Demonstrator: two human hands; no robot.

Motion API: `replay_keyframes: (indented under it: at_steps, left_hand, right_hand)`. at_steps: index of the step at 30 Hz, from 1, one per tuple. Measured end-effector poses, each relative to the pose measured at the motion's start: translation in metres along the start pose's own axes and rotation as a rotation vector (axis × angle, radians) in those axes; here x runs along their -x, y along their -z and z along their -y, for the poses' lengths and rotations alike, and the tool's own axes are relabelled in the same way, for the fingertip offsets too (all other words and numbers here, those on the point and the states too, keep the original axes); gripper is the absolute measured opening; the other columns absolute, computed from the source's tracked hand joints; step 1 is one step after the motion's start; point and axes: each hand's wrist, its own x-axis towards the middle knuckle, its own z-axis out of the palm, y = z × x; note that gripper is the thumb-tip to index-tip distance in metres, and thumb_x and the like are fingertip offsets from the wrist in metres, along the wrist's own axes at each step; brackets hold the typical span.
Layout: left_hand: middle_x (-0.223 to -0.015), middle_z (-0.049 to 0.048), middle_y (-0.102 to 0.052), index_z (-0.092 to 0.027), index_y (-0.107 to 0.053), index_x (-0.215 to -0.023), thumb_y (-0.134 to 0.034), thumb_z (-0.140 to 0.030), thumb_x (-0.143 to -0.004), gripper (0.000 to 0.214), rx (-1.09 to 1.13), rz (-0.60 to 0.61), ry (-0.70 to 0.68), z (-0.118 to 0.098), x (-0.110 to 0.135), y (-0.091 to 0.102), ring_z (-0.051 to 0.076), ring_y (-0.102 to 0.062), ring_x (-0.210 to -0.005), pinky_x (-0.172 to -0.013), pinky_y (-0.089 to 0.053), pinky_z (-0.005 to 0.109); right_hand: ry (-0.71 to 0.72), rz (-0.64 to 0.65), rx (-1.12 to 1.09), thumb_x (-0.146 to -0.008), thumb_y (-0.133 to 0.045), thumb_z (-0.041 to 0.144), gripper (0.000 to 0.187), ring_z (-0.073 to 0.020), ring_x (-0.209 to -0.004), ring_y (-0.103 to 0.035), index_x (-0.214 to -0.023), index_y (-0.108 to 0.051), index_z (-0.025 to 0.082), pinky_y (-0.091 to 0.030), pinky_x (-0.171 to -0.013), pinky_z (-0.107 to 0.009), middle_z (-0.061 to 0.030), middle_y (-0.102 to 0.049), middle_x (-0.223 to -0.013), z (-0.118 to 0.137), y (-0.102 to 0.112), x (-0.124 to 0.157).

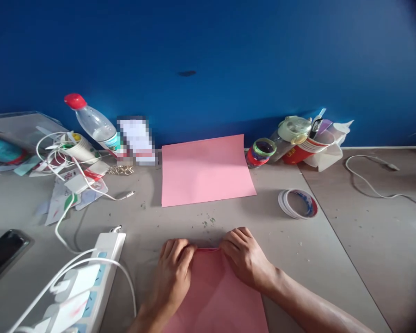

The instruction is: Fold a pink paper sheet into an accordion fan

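Blue wall [208, 41] across the back, grey desk [149, 219] spread out in front. On the desk at bottom centre, near pink sheet [215, 298], running out of frame at the bottom. Beyond it, well apart, far pink sheet [208, 171], upper part overlapping the foot of the wall, apparently propped there, not being touched. Power strip [105, 280] left of the near sheet, well clear of the paper. Right hand [246, 259] curled nearly closed, fingers bent down over the right part of the near sheet's far edge, gripping it. Left hand [176, 266] likewise curled in, gripping the left part of the same edge; cannot make out the exact thumb placement of either. Tape roll [286, 205] beyond the right hand, on its side of the desk, not in use. Smallest, folded edge [208, 249]: thin darker band between the two hands. Step in hand, judging by that band and the matched grips: turning or creasing a narrow fold. Next move, probably: calls for keeping both ends level, then pressing firmly along the crease without skewing the paper.
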Motion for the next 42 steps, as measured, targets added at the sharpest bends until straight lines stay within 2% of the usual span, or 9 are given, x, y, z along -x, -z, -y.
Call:
replay_keyframes:
  at_steps: [4,7,12,14,16,19,23,27,42]
  left_hand:
    - [-0.079,0.0043,-0.058,-0.019,-0.059,-0.080,-0.039,0.002,-0.080,0.028,-0.023,0.067,-0.029,0.002,-0.022,0.010,0.016,-0.052,-0.071,-0.068,-0.044,0.032]
    - [-0.079,0.0048,-0.059,-0.019,-0.058,-0.081,-0.040,0.001,-0.081,0.027,-0.147,0.049,-0.084,-0.002,-0.056,0.027,0.017,-0.053,-0.073,-0.074,-0.044,0.034]
    - [-0.087,0.0033,-0.062,-0.022,-0.057,-0.094,-0.049,-0.001,-0.081,0.026,-0.289,-0.263,-0.135,-0.025,-0.116,0.084,0.016,-0.057,-0.082,-0.093,-0.037,0.041]
    - [-0.089,0.0029,-0.062,-0.022,-0.058,-0.097,-0.056,-0.002,-0.078,0.027,-0.329,-0.382,-0.181,-0.036,-0.124,0.107,0.017,-0.057,-0.085,-0.099,-0.030,0.043]
    - [-0.090,0.0035,-0.062,-0.021,-0.060,-0.099,-0.060,-0.005,-0.077,0.028,-0.327,-0.413,-0.239,-0.046,-0.115,0.119,0.017,-0.058,-0.086,-0.102,-0.025,0.044]
    - [-0.089,0.0037,-0.064,-0.021,-0.062,-0.099,-0.051,-0.007,-0.083,0.024,-0.203,-0.237,-0.222,-0.053,-0.074,0.104,0.016,-0.059,-0.089,-0.103,-0.025,0.042]
    - [-0.085,0.0009,-0.065,-0.023,-0.062,-0.093,-0.043,-0.007,-0.086,0.026,-0.089,0.011,-0.088,-0.047,-0.008,0.046,0.015,-0.060,-0.084,-0.101,-0.033,0.038]
    - [-0.086,0.0038,-0.063,-0.021,-0.060,-0.096,-0.044,-0.002,-0.080,0.029,-0.067,0.103,-0.121,-0.034,0.024,0.005,0.017,-0.059,-0.086,-0.090,-0.046,0.036]
    - [-0.094,0.0069,-0.058,-0.019,-0.058,-0.097,-0.043,-0.005,-0.086,0.023,-0.224,0.112,-0.175,-0.033,0.042,-0.007,0.020,-0.052,-0.087,-0.082,-0.047,0.034]
  right_hand:
    - [-0.040,0.045,-0.009,-0.088,-0.035,0.007,0.029,-0.0151,-0.066,-0.041,-0.073,-0.057,0.017,-0.029,-0.066,-0.031,-0.0043,-0.051,-0.071,-0.004,0.006,-0.012]
    - [-0.037,0.004,0.047,-0.088,-0.037,0.007,0.028,-0.0150,-0.066,-0.042,-0.073,-0.058,0.017,-0.030,-0.067,-0.032,-0.0041,-0.053,-0.071,-0.009,0.026,-0.038]
    - [0.050,-0.257,0.181,-0.086,-0.047,0.010,0.020,-0.0163,-0.076,-0.048,-0.094,-0.061,0.022,-0.031,-0.075,-0.035,-0.0033,-0.060,-0.082,-0.007,0.103,-0.089]
    - [0.097,-0.365,0.210,-0.085,-0.051,0.012,0.025,-0.0178,-0.082,-0.050,-0.103,-0.060,0.026,-0.032,-0.078,-0.037,-0.0025,-0.062,-0.087,0.001,0.134,-0.092]
    - [0.127,-0.400,0.225,-0.085,-0.051,0.015,0.026,-0.0194,-0.085,-0.050,-0.106,-0.060,0.027,-0.032,-0.079,-0.039,-0.0029,-0.063,-0.088,0.012,0.151,-0.081]
    - [0.129,-0.233,0.167,-0.086,-0.048,0.013,0.023,-0.0202,-0.086,-0.050,-0.103,-0.062,0.021,-0.034,-0.081,-0.041,-0.0057,-0.064,-0.090,0.025,0.134,-0.041]
    - [-0.021,-0.013,0.054,-0.089,-0.040,0.010,0.023,-0.0179,-0.075,-0.048,-0.091,-0.062,0.019,-0.035,-0.075,-0.037,-0.0051,-0.060,-0.076,0.024,0.064,0.014]
    - [0.023,0.072,-0.015,-0.089,-0.038,0.014,0.023,-0.0179,-0.067,-0.043,-0.090,-0.061,0.017,-0.035,-0.067,-0.034,-0.0054,-0.054,-0.072,0.012,0.018,0.041]
    - [0.048,0.104,0.158,-0.092,-0.040,0.017,0.020,-0.0192,-0.076,-0.039,-0.084,-0.059,0.017,-0.030,-0.070,-0.033,-0.0069,-0.053,-0.084,0.011,0.006,0.059]
